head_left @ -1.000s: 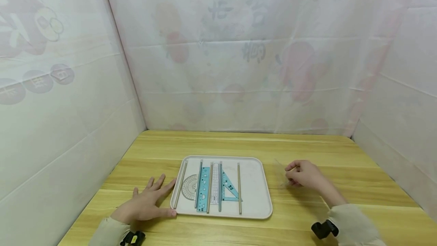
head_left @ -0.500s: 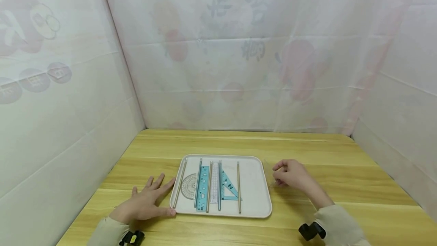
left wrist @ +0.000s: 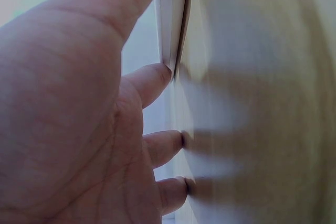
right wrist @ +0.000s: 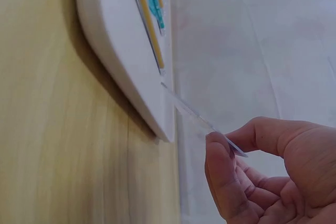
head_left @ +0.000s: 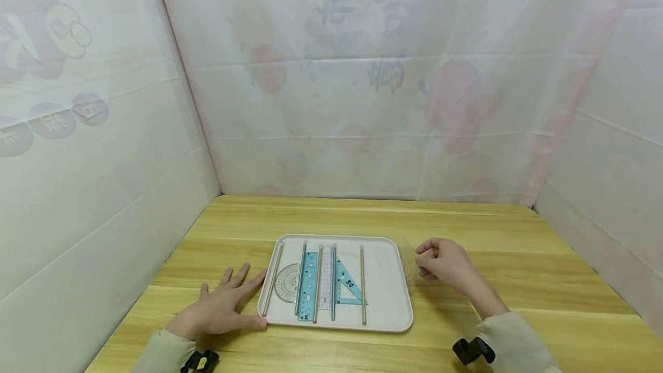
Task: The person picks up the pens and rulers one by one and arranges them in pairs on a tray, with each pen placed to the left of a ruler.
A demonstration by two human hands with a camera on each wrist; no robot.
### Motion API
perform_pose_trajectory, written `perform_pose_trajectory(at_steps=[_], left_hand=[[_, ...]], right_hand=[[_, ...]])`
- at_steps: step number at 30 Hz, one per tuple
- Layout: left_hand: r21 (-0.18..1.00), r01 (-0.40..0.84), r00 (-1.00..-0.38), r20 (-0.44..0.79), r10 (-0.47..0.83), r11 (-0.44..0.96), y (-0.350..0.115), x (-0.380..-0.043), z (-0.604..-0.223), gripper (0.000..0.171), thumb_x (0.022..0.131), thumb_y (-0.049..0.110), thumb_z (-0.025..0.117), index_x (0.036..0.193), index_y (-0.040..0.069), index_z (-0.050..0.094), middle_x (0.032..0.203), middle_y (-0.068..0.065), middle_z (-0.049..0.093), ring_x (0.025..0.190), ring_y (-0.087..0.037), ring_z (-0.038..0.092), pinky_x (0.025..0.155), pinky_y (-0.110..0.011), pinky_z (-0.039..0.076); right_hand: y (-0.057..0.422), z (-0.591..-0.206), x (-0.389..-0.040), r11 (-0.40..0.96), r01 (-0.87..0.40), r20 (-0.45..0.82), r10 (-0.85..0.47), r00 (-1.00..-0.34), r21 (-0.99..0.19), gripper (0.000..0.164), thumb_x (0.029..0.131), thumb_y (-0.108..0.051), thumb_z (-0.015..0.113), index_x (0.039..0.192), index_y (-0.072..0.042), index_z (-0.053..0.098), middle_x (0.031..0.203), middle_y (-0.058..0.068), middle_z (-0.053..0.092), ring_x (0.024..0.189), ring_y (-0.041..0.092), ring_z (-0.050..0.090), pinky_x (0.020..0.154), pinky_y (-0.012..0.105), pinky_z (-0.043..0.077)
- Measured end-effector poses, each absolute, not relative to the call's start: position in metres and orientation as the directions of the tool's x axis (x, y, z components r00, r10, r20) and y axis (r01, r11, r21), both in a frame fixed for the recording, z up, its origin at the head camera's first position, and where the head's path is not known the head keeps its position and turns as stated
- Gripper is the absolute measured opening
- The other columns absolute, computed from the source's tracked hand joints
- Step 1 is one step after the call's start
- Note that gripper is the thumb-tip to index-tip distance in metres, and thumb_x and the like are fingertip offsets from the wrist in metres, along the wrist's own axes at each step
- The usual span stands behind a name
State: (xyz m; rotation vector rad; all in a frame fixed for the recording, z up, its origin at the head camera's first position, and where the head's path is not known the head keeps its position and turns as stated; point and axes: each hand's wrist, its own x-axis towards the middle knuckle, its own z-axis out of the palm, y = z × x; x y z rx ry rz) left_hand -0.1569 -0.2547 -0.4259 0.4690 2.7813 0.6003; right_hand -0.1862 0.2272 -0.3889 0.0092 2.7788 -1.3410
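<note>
My right hand [head_left: 446, 262] is just right of the tray [head_left: 387, 281], pinching a thin clear set square [right wrist: 190, 113] between thumb and fingers. In the right wrist view it is nearly edge-on, with fine marks along it and its tip overlapping the tray. My left hand [head_left: 220, 308] has its fingers spread on the table, thumb at the tray's near left corner and index fingertip by the left rim. On the white tray lie a clear protractor [head_left: 287, 283], a blue ruler [head_left: 308, 286], a clear ruler [head_left: 325, 278], a blue set square [head_left: 352, 298] and several pencils [head_left: 363, 285].
The wood-grain table [head_left: 466, 217] extends around the tray on all sides. Pale printed cloth [head_left: 331, 131] hangs behind it and at both sides. Each wrist carries a small black camera, one at the left cuff [head_left: 163, 351].
My right hand has moved left with the clear set square, from out over the table to the tray's right edge, then risen slightly. The left hand and the tray's contents have stayed put.
</note>
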Motion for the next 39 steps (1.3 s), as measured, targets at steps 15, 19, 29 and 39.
perform_pose_trajectory(at_steps=[15, 19, 29, 39], left_hand=[[0.432, 0.251, -0.917, -0.18, 0.355, 0.866, -0.254, -0.157, -0.428, 0.107, 0.085, 0.071, 0.079, 0.171, 0.028, 0.031, 0.179, -0.024, 0.017, 0.159, -0.066, 0.008, 0.105, -0.099, 0.002], [0.432, 0.254, -0.916, -0.178, 0.358, 0.865, -0.254, -0.157, -0.429, 0.108, 0.085, 0.071, 0.079, 0.171, 0.027, 0.031, 0.179, -0.025, 0.017, 0.159, -0.067, 0.008, 0.104, -0.1, 0.002], [0.435, 0.243, -0.918, -0.186, 0.351, 0.867, -0.254, -0.157, -0.425, 0.108, 0.085, 0.071, 0.079, 0.171, 0.028, 0.03, 0.179, -0.025, 0.016, 0.159, -0.067, 0.007, 0.104, -0.1, 0.001], [0.441, 0.251, -0.916, -0.179, 0.359, 0.861, -0.254, -0.157, -0.427, 0.107, 0.085, 0.07, 0.079, 0.171, 0.028, 0.031, 0.179, -0.025, 0.016, 0.159, -0.067, 0.006, 0.103, -0.1, 0.001]], right_hand=[[0.179, -0.404, -0.187, 0.631, 0.009, -0.056, -0.055, -0.997, -0.776, 0.019, 0.088, -0.003, 0.074, 0.105, 0.004, 0.069, 0.074, 0.008, 0.072, 0.061, 0.016, 0.072, 0.059, 0.031, 0.064], [0.171, -0.409, -0.186, 0.656, 0.001, -0.055, -0.062, -0.997, -0.754, 0.018, 0.088, -0.003, 0.075, 0.103, 0.003, 0.068, 0.071, 0.008, 0.07, 0.059, 0.015, 0.07, 0.058, 0.031, 0.062], [0.158, -0.413, -0.183, 0.779, -0.034, -0.037, -0.073, -0.997, -0.626, 0.015, 0.091, -0.009, 0.08, 0.098, -0.005, 0.067, 0.068, 0.004, 0.063, 0.058, 0.016, 0.059, 0.054, 0.029, 0.048], [0.152, -0.411, -0.177, 0.854, -0.054, -0.016, -0.073, -0.997, -0.518, 0.019, 0.091, -0.019, 0.085, 0.097, -0.011, 0.069, 0.076, 0.0, 0.068, 0.063, 0.014, 0.061, 0.054, 0.029, 0.047]])
